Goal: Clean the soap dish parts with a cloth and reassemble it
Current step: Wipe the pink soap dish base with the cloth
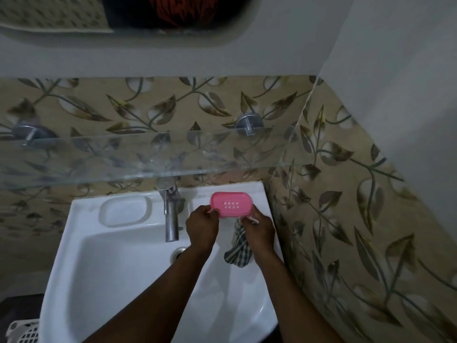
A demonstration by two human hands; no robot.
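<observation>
Soap dish point(231, 204) gripped by left hand point(200, 226) and right hand point(259, 230), cloth point(238, 250) dangling.

The picture was dim and bluish, lit softly with no hard shadows. The white ceramic washbasin point(81, 243) was the brightest surface; faint glare lay along the clear glass shelf point(123, 157). Wide-angle distortion bent the wall lines near the edges, and detail was soft.

Home bathroom, white ceramic washbasin point(64, 243) with chrome pillar tap point(171, 214), clear glass shelf point(99, 157) above, beige leaf-patterned wall tiles point(346, 194)
</observation>
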